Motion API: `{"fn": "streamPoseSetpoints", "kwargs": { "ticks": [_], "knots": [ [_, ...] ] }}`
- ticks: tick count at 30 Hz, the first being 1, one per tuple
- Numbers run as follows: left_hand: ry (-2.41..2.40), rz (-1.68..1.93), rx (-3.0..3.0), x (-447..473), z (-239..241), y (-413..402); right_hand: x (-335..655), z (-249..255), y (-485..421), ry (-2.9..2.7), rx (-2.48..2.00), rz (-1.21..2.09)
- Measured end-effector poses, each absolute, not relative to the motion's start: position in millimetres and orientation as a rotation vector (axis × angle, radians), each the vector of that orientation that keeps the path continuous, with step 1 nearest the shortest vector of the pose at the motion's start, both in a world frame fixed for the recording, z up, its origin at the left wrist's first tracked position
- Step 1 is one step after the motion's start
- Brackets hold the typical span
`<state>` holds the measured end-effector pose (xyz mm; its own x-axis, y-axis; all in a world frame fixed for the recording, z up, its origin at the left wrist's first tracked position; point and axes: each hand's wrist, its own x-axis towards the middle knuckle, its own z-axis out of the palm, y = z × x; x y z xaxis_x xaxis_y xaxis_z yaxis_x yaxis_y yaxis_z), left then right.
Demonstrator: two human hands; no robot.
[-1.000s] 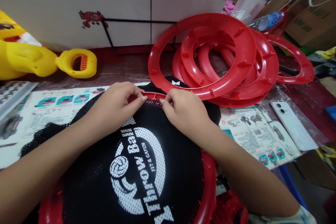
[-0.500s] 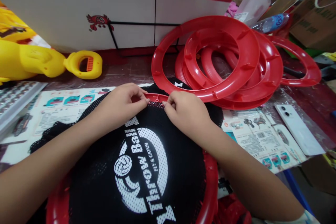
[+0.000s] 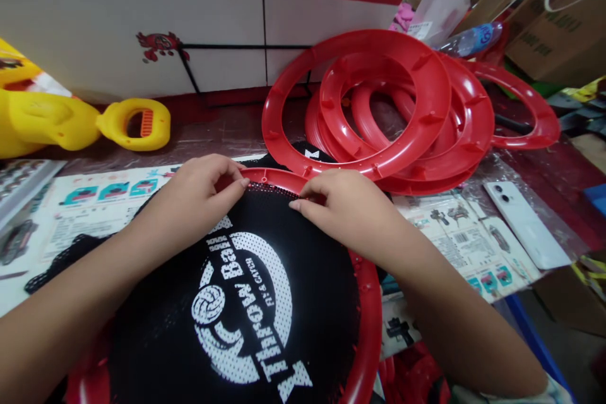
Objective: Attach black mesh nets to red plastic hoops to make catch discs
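Black mesh (image 3: 265, 303) with the white "Throw Ball" print is lying stretched over a red ring (image 3: 367, 328) right in front of the person, pretty much filling the bottom middle of the view. Both hands are working the far edge of it. Left hand (image 3: 196, 192) has its fingers curled down, pinching the mesh edge against the ring's rim. Right hand (image 3: 341, 205) is just beside it doing the same thing, fingertips pressed onto the mesh right where it meets the red plastic, so both are closed on the fabric rather than open.

Behind the hands there's a messy pile of more red rings (image 3: 402, 113), overlapping and leaning on each other, touching the far side of the ring being worked on. Printed paper sheets (image 3: 95, 202) lie underneath on the table, a white phone (image 3: 525, 224) sits off to the right, and a yellow plastic toy (image 3: 85, 123) is back left near the wall.
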<state>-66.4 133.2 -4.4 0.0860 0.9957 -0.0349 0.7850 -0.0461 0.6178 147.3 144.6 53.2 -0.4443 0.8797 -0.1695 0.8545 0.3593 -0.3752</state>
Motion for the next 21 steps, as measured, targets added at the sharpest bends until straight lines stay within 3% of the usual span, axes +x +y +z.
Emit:
{"fn": "streamPoseSetpoints", "kwargs": {
  "ticks": [9,21],
  "knots": [
    [1.721,0.613,1.910,-66.8,-8.0,131.9,145.7,38.6,153.0,-2.364,-1.613,0.758],
    [1.734,0.605,1.906,-68.2,-9.6,133.6,138.7,34.0,154.0,-2.475,-1.714,0.507]
  ]
}}
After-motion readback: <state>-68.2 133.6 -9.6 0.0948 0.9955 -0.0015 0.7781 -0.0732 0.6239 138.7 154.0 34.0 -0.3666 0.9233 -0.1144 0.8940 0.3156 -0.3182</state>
